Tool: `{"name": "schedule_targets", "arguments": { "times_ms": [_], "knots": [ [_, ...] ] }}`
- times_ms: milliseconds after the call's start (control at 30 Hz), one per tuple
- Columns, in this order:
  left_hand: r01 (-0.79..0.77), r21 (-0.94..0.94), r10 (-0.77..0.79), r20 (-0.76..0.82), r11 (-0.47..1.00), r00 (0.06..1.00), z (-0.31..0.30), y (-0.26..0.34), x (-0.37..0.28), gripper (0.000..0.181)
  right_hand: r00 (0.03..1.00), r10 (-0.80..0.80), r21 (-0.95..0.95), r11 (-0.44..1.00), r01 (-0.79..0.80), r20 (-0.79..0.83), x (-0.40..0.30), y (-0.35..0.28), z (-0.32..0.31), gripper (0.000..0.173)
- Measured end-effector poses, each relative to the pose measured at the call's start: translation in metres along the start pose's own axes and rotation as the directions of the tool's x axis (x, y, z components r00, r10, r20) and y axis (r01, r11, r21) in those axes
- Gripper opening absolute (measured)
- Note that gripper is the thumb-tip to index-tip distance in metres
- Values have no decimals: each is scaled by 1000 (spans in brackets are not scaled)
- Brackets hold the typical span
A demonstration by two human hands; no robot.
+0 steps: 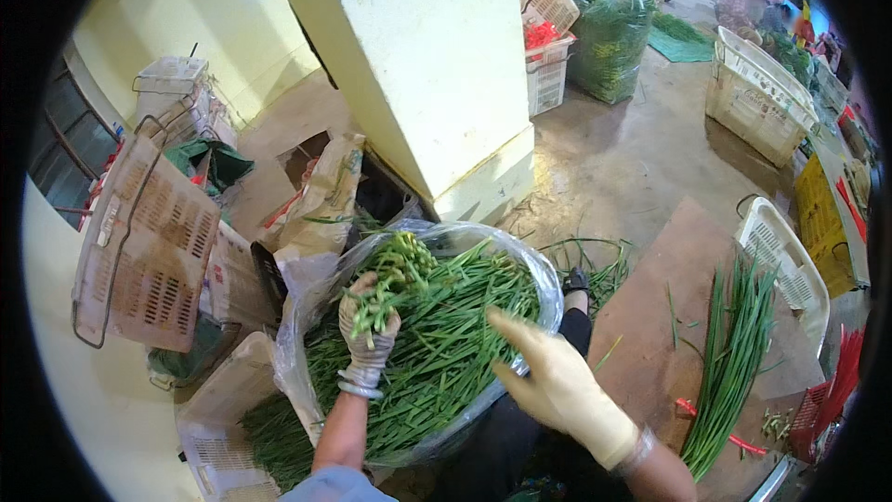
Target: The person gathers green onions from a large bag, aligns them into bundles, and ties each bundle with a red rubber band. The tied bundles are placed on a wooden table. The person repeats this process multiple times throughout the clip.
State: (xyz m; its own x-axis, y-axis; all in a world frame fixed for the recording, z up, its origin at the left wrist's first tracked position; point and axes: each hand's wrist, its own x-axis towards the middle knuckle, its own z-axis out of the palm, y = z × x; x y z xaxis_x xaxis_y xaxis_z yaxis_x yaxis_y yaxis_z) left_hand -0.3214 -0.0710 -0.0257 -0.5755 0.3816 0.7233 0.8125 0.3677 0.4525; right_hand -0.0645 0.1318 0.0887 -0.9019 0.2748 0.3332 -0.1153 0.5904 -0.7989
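Note:
My left hand [367, 324], in a grey-striped work glove, grips a bunch of green stems [397, 265] with pale cut ends. It is over a round container lined with clear plastic [550, 272] and heaped with long green leafy stalks [446, 335]. My right hand [543, 376], in a cream glove, hovers at the container's right side with thumb and fingers apart, holding nothing. To its right, a bundle of long green stalks [728, 369] lies on a brown board [641, 307], across a red strip [746, 444].
A white crate [230, 411] with more greens stands at lower left, beneath tilted crates [153, 244]. A square pillar [418, 70] rises just beyond the container. A red basket [812, 418] holds red strips at right. People [746, 3] are in the far right background.

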Motion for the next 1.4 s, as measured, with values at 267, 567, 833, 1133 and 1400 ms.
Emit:
{"name": "schedule_targets", "arguments": {
  "times_ms": [267,567,833,1133,1400],
  "knots": [
    [-3,311,-38,129,951,991,-39,27,-62,50,965,65,224,967,-124,254,97,44,123,109],
    [831,-481,-364,748,279,555,-83,-2,-126,51,966,49,373,916,-145,256,87,50,149,89],
    [484,-733,-593,675,-477,439,-32,12,-74,53,973,-59,396,917,-35,222,68,50,160,86],
    [578,-713,-568,686,-397,455,-108,97,-31,51,987,-160,157,975,154,23,26,-53,122,83],
    [494,-563,-356,817,-663,454,-177,102,-124,62,964,-263,88,960,266,-45,-74,-127,110,73]
  ]
}}
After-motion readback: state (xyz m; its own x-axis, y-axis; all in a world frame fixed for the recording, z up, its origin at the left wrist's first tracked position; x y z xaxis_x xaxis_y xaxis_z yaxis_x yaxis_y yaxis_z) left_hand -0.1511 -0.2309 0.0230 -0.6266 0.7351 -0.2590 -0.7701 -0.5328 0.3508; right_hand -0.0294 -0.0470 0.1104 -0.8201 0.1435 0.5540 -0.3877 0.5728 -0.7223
